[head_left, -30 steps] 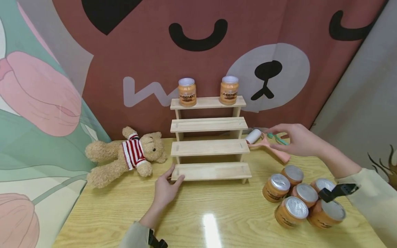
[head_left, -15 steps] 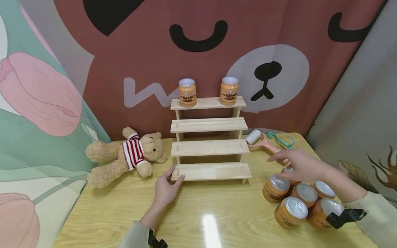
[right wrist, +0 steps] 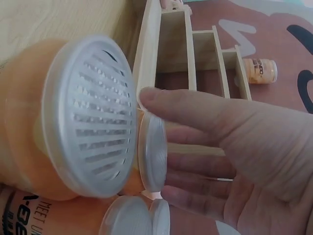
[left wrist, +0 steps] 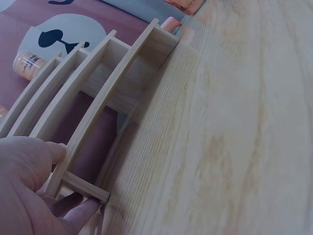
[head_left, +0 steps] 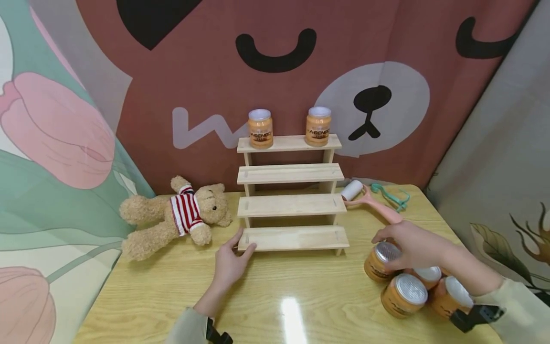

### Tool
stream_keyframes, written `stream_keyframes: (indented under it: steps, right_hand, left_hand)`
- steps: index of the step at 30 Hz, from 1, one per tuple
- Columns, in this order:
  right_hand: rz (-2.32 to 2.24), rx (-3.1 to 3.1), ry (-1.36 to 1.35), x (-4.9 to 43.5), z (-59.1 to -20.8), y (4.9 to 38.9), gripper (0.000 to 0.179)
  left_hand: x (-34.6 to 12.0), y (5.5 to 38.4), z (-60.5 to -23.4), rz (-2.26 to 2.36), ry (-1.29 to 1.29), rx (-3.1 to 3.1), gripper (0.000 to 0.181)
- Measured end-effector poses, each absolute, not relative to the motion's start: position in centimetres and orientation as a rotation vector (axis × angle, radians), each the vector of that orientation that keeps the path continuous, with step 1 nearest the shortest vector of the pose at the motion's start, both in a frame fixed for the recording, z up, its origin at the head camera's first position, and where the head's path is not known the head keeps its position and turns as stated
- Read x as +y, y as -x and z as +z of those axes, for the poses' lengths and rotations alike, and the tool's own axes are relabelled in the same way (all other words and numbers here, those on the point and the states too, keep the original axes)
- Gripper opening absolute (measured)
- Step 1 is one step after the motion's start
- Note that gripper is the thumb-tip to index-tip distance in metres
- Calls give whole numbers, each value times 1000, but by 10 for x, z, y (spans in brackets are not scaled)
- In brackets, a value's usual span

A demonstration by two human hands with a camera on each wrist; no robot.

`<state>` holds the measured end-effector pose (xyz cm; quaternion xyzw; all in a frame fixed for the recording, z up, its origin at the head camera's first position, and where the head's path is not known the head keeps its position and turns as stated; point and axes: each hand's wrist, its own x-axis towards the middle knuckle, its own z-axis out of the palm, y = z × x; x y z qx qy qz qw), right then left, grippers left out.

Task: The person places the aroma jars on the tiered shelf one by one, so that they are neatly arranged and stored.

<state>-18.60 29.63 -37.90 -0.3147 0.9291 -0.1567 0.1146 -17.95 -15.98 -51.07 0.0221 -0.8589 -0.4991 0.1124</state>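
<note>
The glossy pale-yellow wood-grain table [head_left: 335,296] in front of you catches a long white light reflection [head_left: 293,320] at the middle of its near edge. Behind its far edge hangs a reddish-brown cloth backdrop [head_left: 193,62] printed with cartoon bear faces; to the left is a green curtain [head_left: 26,210] with pink tulips, and to the right a grey curtain [head_left: 485,143] with plant motifs low down.

A four-step pale wooden rack [head_left: 292,205] stands midway along the far edge. Your left hand [head_left: 229,263] grips the left end of its lowest plank, thumb on the plank's front and fingers round the leg beneath. On the top plank, two orange jars with pale lids [head_left: 260,130] stand upright, one near each end.

Toward the right edge, a cluster of orange jars with silver lids [head_left: 404,296] stands upright. Your right hand [head_left: 417,246] is over them, thumb and fingers apart about the jar nearest the rack [head_left: 377,268]; you cannot tell whether they press on it.

Near the far right corner lie a pink-handled white lint roller [head_left: 382,209], its roll end beside the rack, and a curved green object [head_left: 391,197]. By the left edge, a tan plush bear in a red-and-white striped shirt [head_left: 185,212] lies on its back, head toward the rack.
</note>
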Motion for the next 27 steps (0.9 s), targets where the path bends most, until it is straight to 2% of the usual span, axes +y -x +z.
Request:
stream_keyframes:
  steps: [13, 27]
  right_hand:
    - [-405, 2740, 1012, 298, -380, 192, 39]
    - [-425, 2760, 1173, 280, -326, 220, 42]
  left_hand:
    - [-156, 177, -504, -1473, -64, -2529, 66]
    - [-157, 176, -505, -1474, -46, -2520, 64]
